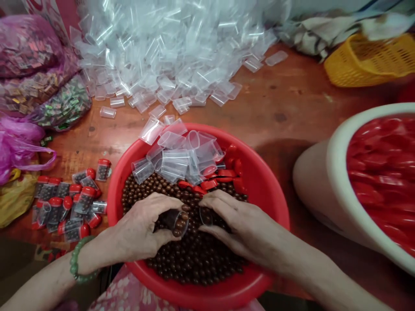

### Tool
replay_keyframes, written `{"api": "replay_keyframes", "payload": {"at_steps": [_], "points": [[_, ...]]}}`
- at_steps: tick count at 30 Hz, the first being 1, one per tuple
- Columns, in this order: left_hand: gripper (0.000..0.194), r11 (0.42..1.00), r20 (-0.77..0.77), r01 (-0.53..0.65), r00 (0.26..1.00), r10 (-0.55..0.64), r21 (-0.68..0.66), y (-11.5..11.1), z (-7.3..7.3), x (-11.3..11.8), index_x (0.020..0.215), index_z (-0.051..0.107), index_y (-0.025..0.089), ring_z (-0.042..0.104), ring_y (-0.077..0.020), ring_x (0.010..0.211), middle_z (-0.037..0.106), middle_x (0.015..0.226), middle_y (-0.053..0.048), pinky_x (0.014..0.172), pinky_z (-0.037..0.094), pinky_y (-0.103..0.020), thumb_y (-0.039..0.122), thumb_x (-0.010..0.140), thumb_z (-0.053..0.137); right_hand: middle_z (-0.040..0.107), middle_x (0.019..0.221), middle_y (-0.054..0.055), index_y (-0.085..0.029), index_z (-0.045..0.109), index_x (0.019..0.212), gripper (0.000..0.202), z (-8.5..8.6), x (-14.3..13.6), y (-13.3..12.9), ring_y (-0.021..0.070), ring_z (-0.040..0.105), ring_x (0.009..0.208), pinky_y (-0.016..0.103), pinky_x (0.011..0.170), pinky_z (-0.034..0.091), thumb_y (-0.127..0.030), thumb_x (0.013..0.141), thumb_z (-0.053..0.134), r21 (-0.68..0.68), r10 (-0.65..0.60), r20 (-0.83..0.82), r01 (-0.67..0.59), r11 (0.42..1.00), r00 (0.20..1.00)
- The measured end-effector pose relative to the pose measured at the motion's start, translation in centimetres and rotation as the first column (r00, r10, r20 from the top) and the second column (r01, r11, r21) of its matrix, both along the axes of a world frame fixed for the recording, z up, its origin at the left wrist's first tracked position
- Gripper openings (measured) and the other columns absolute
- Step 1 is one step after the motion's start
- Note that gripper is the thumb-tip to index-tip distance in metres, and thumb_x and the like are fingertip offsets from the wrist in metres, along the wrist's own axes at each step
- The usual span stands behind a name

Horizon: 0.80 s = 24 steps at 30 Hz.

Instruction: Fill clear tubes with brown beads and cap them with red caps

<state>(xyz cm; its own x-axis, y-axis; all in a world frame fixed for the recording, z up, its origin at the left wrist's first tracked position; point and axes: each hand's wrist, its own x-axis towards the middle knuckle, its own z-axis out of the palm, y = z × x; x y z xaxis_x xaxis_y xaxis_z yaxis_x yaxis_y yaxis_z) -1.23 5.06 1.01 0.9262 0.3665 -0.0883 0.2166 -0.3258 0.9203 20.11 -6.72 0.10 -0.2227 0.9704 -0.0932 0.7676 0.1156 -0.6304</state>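
Basin (279,198) near, balls (201,263) inside (tubes (175,162) and lids (239,167) atop, far side); jars (84,201) left, bucket (319,194) right, tube pile (168,56) far.

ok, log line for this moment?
left hand: holding ball-filled cup | right hand: holding another cup | basin: brown balls, loose cups, red lids | left of basin: capped cups

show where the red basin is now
In the head view, the red basin is lower centre, between the filled containers on its left and the white bucket on its right.

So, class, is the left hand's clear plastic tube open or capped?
Open: the clear plastic tube is uncapped, its mouth exposing glossy brown balls.
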Motion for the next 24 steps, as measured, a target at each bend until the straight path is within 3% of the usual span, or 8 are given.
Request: {"api": "replay_keyframes", "payload": {"at_steps": [5,9,13,16,18,20,24], "points": [[0.036,0.985,-0.054,-0.090,0.995,0.083,-0.150,-0.4,0.8,-0.5,0.114,0.060,0.017,0.062,-0.0149,0.108,0.068,0.115,-0.004,0.097,0.046,-0.026,0.016,0.080,0.069,0.060,0.096,0.007,-0.020,0.048,0.102,0.017,-1.6,-0.9,-0.7,0.0199,0.065,0.082,0.032,0.068,0.055,-0.013,0.087,0.055,-0.039,-0.015,0.090,0.019,0.999,0.996],[0.032,0.991,-0.027,-0.135,0.990,0.135,-0.001,-1.3,0.9,-1.2,0.114,0.060,0.013,0.060,-0.0176,0.113,0.067,0.118,-0.009,0.102,0.044,-0.030,0.009,0.082,0.061,0.059,0.094,0.007,-0.020,0.048,0.098,0.015,-2.2,-1.0,-1.3,0.0201,0.066,0.078,0.034,0.066,0.056,-0.012,0.087,0.054,-0.124,-0.031,0.151,0.051,0.991,0.988],[0.035,0.981,-0.081,-0.192,0.979,0.188,-0.033,-1.3,1.0,-1.5,0.114,0.060,0.015,0.061,-0.0181,0.111,0.067,0.117,-0.008,0.100,0.045,-0.030,0.014,0.080,0.065,0.060,0.093,0.005,-0.021,0.050,0.097,0.017,-0.7,-0.4,-1.7,0.0182,0.065,0.074,0.032,0.064,0.055,-0.013,0.084,0.059,-0.197,-0.006,0.180,0.042,0.979,0.984],[0.034,0.957,-0.125,-0.239,0.967,0.220,-0.166,-1.1,1.1,-1.3,0.111,0.061,0.016,0.063,-0.0181,0.104,0.068,0.111,-0.006,0.096,0.049,-0.031,0.020,0.079,0.070,0.061,0.101,0.006,-0.022,0.052,0.110,0.027,0.8,-0.4,-0.7,0.0202,0.066,0.085,0.032,0.071,0.056,-0.022,0.085,0.063,-0.125,0.015,0.225,0.014,0.992,0.974],[0.033,0.928,-0.113,-0.266,0.963,0.244,-0.260,-1.1,1.1,-1.1,0.110,0.061,0.015,0.064,-0.0175,0.099,0.068,0.108,-0.006,0.092,0.052,-0.030,0.021,0.079,0.070,0.063,0.100,0.008,-0.020,0.053,0.114,0.023,1.3,-1.1,0.8,0.0199,0.066,0.084,0.031,0.068,0.055,-0.023,0.090,0.054,-0.040,0.020,0.317,-0.008,0.999,0.948],[0.034,0.911,-0.086,-0.264,0.964,0.250,-0.318,-1.2,0.9,-0.9,0.110,0.061,0.014,0.064,-0.0170,0.097,0.066,0.107,-0.007,0.089,0.053,-0.029,0.021,0.078,0.069,0.064,0.091,0.008,-0.016,0.054,0.114,0.026,1.2,-2.1,2.4,0.0188,0.066,0.075,0.027,0.057,0.053,-0.010,0.090,0.044,0.056,-0.019,0.470,-0.008,0.998,0.883],[0.035,0.870,-0.025,-0.244,0.966,0.258,-0.429,-1.1,0.8,-1.0,0.112,0.061,0.013,0.062,-0.0163,0.100,0.064,0.110,-0.007,0.092,0.053,-0.027,0.019,0.078,0.069,0.063,0.085,0.008,-0.014,0.059,0.103,0.034,0.3,-4.0,4.6,0.0184,0.065,0.068,0.025,0.044,0.045,0.005,0.080,0.042,0.017,0.047,0.647,-0.076,0.997,0.761]]}}
